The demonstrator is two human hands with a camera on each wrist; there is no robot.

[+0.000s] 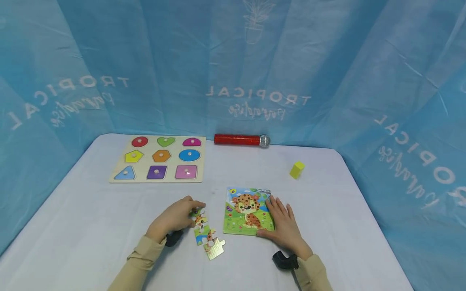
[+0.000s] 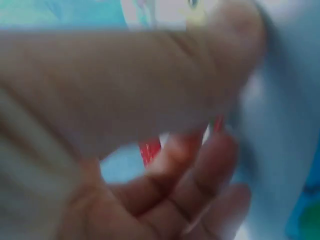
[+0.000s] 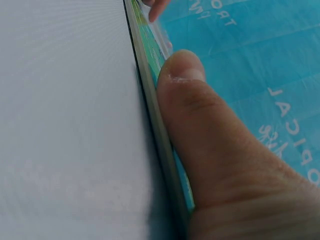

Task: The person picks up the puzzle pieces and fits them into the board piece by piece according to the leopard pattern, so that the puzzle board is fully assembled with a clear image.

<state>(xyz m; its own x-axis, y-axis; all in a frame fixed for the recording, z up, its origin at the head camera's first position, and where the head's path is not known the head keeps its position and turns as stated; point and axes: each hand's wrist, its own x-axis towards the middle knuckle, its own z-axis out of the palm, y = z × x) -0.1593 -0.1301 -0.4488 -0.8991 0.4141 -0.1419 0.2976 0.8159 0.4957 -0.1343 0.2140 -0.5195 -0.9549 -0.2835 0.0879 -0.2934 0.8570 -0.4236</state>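
Beige in both sleeves [image 1: 143, 252], with black mounts [image 1: 285, 260] at the wrists, worked low over a white tabletop [image 1: 335, 230]. Found a gold-faced puzzle piece [image 1: 216, 249] nearest, at the near end of a slanting line of picture pieces [image 1: 202, 235]. Read that line's long axis as leading away from the body and a little leftward, to end under the left hand [image 1: 176, 216]. Had the left grip curled over that far end, fingertips at the picture pieces; could not tell, even from the blurred left wrist view, whether one was pinched. Placed the right hand [image 1: 285, 226] against the near-square leopard puzzle [image 1: 249, 214], thumb at the near right corner, fingers extended along the right edge, unclosed, resting rather than clasping. Judged one relation most telling: picture pieces between left hand and leopard puzzle, with the left hand the nearer of the two, and the puzzle directly across to the right. Noted farther off a yellow block [image 1: 297, 169] to the right and a wooden shape board [image 1: 171, 174] to the left, then a red microphone [image 1: 240, 140] near the back edge, before blue curtains [image 1: 182, 52].
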